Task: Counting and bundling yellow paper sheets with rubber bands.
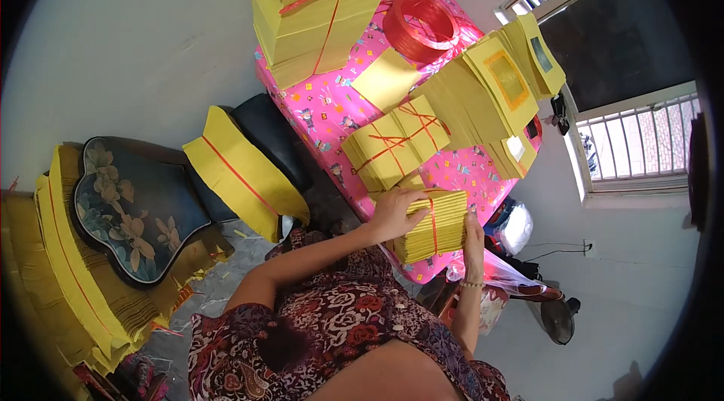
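Between my two hands is a thick bundle of yellow folded paper [449, 226], with a red plastic string running round its middle. My left hand [394, 215] grips its left side, fingers bent over the upper edge near the string. Against the right side presses my right hand [473, 242], fingers pointing up along the paper and a beaded bracelet at the wrist. The bundle is at the near edge of a table with a pink patterned cover [317, 118]. Just beyond it lie tied yellow paper bundles [388, 152], their red strings crossed and knotted on top.
A tall tied yellow stack [317, 20] stands at the table's far left. A red string coil [421, 27] lies beyond a loose yellow sheet [385, 80]. More paper stacks [483, 88] line the right side. A floral-backed chair [136, 208] and a strapped yellow bundle [245, 175] are at left.
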Available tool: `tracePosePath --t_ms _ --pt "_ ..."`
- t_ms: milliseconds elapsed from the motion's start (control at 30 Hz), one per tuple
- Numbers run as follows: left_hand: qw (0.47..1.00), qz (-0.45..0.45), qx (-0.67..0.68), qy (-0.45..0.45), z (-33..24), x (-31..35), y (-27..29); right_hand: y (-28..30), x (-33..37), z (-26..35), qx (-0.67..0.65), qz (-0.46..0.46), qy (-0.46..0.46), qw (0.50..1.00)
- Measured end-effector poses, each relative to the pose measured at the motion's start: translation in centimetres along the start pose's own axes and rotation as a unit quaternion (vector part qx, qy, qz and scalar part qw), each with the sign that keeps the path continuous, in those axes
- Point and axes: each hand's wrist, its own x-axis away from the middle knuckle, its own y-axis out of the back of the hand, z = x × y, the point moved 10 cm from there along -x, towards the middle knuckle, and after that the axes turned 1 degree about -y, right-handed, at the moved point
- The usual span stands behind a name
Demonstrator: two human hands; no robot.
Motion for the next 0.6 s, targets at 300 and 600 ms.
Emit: tracePosePath --t_ms 300,600 --pt "0.967 0.233 -0.101 0.023 0.4 -2.5 -4.2 -1.8 7.2 -12.9 -0.247 -0.150 -0.220 0.932" --pt "0.944 0.294 -0.139 0.054 -0.6 -1.4 -5.3 -9.3 6.5 -5.7 -0.411 -0.088 -0.114 0.900"
